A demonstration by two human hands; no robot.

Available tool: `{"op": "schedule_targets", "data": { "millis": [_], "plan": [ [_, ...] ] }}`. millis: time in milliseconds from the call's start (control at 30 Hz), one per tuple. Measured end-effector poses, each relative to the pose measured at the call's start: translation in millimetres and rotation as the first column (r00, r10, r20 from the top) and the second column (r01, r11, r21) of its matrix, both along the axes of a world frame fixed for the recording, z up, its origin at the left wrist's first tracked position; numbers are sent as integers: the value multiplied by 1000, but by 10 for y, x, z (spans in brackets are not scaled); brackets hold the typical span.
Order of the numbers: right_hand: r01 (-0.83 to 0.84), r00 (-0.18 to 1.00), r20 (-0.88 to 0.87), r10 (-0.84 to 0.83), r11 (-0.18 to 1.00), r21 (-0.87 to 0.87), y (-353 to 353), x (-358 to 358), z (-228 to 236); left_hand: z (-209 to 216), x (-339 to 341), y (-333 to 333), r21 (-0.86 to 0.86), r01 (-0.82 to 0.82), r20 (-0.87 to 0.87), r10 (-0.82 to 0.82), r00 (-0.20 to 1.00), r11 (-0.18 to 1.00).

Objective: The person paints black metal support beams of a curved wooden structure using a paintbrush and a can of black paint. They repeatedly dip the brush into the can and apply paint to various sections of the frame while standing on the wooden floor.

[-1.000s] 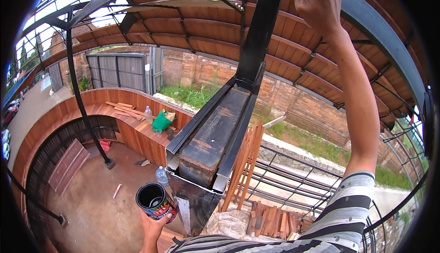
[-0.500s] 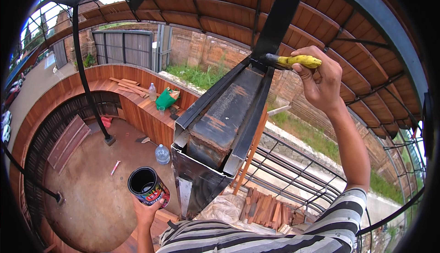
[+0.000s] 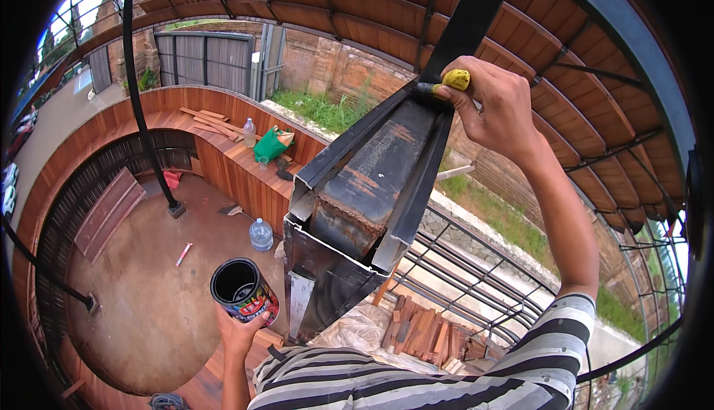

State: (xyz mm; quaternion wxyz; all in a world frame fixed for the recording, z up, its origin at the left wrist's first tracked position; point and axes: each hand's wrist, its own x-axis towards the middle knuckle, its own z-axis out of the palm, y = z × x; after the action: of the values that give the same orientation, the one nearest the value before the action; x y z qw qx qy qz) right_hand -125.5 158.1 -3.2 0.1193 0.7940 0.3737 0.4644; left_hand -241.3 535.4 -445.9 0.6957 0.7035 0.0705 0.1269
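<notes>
My right hand (image 3: 500,104) is raised and grips a yellow-handled brush (image 3: 451,81), its tip against the upper part of a black, rust-streaked steel beam (image 3: 375,176). The beam slopes up from a boxy open end just in front of my chest toward the roof. Low at the left, my left hand (image 3: 238,330) holds an open paint can (image 3: 245,291) from below; the can has a black inside and a colourful label. My striped sleeve crosses the bottom of the view.
Far below lies a round brown floor (image 3: 149,306) ringed by a curved wooden bench wall (image 3: 223,157). On it sit a water bottle (image 3: 260,234), a green bag (image 3: 271,144) and planks. A black post (image 3: 149,113) stands left. Metal railings (image 3: 461,269) and stacked wood scraps (image 3: 424,332) lie right.
My right hand came down from the top of the beam with the brush and now works lower on it. The paint can stayed at the lower left.
</notes>
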Motion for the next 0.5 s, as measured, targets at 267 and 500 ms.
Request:
{"op": "schedule_targets", "data": {
  "millis": [267, 500],
  "plan": [
    [124, 991, -48, -128, 989, -80, 56, 36, 146, 61, -6, 51, 18, -16, -9, 16, 1000, 1000],
    [122, 986, -107, -128, 990, -65, 116, 23, 77, 40, 8, 37, -35, -10, -5, 10, 1000, 999]
  ]
}}
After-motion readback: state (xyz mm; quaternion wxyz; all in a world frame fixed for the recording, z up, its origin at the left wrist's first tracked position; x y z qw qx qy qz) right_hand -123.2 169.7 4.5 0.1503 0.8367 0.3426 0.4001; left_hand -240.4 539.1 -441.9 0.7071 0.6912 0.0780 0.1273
